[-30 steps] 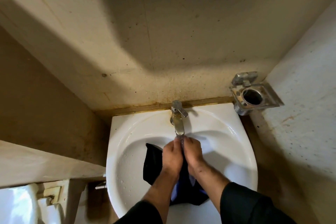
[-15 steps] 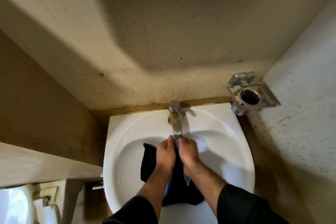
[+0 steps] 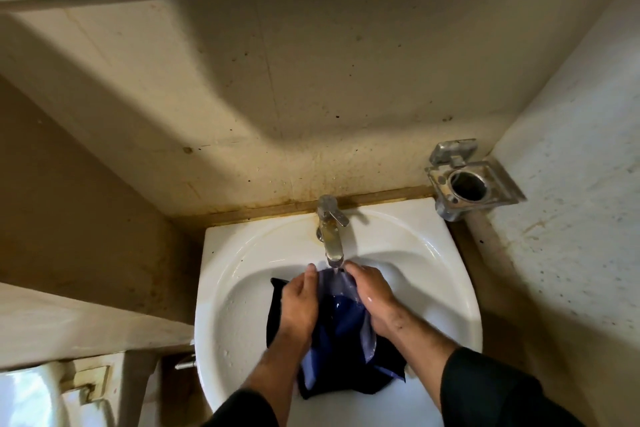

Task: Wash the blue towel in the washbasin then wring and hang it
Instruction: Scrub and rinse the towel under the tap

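The blue towel (image 3: 341, 329) lies wet and dark in the white washbasin (image 3: 242, 274), bunched between my two hands under the chrome tap (image 3: 330, 232). Water runs from the spout onto the cloth. My left hand (image 3: 299, 305) grips the towel's left side with curled fingers. My right hand (image 3: 372, 298) grips its right side. A stretch of towel is spread open between them, showing lighter blue folds. The towel's lower end trails toward the basin's front rim.
A metal soap or cup holder (image 3: 467, 180) is fixed to the right wall beside the basin. Stained beige wall stands behind the tap. A ledge (image 3: 69, 322) and part of a white cistern (image 3: 31, 395) sit at the lower left. A shelf edge overhangs at the top.
My hands, pressed together over the towel under the spout before, have moved apart, spreading the cloth so the water falls on it between them.
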